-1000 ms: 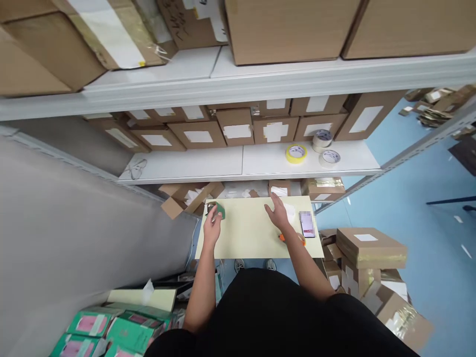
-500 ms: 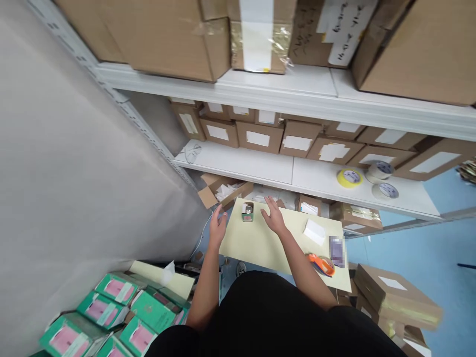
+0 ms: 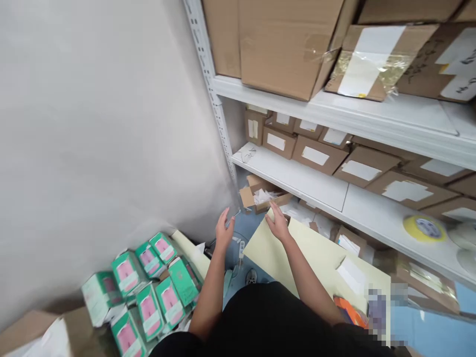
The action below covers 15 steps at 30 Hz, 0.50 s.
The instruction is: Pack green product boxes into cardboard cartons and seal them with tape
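Note:
My left hand [image 3: 224, 230] hovers in the air left of the pale yellow table [image 3: 260, 243], fingers stretched out, holding nothing. Over the table's far left corner is my right hand [image 3: 277, 224], also open with its fingers extended. Behind the right hand a small box [image 3: 287, 218] shows only as a dark edge; the hand hides the rest. Further right on the table lie a white paper [image 3: 351, 273] and an orange tape dispenser [image 3: 351, 312], partly covered by my right arm.
Several green boxes with pink panels [image 3: 148, 305] are stacked at lower left. A white shelf [image 3: 290, 173] carries brown cartons [image 3: 315, 154] and a yellow tape roll [image 3: 424, 228]. An open carton [image 3: 284, 199] with white papers sits below it. A power strip [image 3: 241, 249] lies on the floor.
The view has swung left, so shelf and table appear further right and more green boxes show. Both hands stay open; the right hand now covers most of the small box.

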Tool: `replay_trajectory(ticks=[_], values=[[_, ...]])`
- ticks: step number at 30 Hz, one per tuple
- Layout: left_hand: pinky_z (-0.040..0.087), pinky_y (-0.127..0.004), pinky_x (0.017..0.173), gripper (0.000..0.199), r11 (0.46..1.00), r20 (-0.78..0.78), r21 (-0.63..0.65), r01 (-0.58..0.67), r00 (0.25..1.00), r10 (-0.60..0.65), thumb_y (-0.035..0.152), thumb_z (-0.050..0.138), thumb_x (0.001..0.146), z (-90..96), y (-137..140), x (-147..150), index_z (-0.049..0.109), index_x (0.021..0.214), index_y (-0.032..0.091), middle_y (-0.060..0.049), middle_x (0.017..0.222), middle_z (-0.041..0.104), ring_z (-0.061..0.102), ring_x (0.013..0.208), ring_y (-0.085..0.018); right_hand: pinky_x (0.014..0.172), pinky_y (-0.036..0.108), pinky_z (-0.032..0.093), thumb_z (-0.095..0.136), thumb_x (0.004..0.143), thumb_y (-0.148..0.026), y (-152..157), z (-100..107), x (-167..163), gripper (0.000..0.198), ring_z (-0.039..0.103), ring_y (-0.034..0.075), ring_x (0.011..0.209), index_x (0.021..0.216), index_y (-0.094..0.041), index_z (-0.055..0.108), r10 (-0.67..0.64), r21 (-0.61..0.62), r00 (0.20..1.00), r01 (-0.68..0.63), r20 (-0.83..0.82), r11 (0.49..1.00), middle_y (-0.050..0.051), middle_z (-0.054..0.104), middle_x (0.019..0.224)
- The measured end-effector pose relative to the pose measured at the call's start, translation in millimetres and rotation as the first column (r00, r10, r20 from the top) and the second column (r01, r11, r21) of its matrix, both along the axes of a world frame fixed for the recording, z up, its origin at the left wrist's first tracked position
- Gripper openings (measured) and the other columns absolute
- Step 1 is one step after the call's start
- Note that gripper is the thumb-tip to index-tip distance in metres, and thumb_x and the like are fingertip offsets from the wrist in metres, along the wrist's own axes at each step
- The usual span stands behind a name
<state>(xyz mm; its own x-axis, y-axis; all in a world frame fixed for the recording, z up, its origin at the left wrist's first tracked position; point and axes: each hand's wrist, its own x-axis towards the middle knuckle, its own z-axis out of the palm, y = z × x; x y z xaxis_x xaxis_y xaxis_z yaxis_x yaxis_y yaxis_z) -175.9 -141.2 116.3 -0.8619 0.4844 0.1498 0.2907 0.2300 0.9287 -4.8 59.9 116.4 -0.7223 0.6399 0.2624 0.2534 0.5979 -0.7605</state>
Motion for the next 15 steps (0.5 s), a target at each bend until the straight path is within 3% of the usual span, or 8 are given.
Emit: replay_trajectory(ticks=[9,15], values=[[0.046,-0.049,0.115,0.053,0.961,-0.035,-0.12,-0.248,0.969,0.245,0.048,0.058,0.097,-15.6,-95.7,41.8,0.058,0.146,0.025,-0.012,0.154,0.056,0.052,0.143,-0.028,0.123,0.051,0.039,0.048,0.1,-0.043,-53.7,-19.1,-33.4,0.06,0.044,0.029,0.149,0.156,-0.02,0.046,0.236,-0.097,0.968,-0.244,-0.085,0.965,0.014,0.049,0.16],[0.048,-0.046,0.114,0.052,0.893,-0.039,-0.12,-0.434,0.901,0.432,0.048,0.057,0.098,7.0,-148.8,70.6,0.059,0.145,0.025,-0.013,0.154,0.056,0.05,0.144,-0.028,0.124,0.052,0.038,0.049,0.1,-0.042,-106.3,-15.5,-44.4,0.06,0.042,0.029,0.15,0.156,-0.02,0.046,0.388,-0.13,0.917,-0.398,-0.094,0.908,0.014,0.048,0.16]])
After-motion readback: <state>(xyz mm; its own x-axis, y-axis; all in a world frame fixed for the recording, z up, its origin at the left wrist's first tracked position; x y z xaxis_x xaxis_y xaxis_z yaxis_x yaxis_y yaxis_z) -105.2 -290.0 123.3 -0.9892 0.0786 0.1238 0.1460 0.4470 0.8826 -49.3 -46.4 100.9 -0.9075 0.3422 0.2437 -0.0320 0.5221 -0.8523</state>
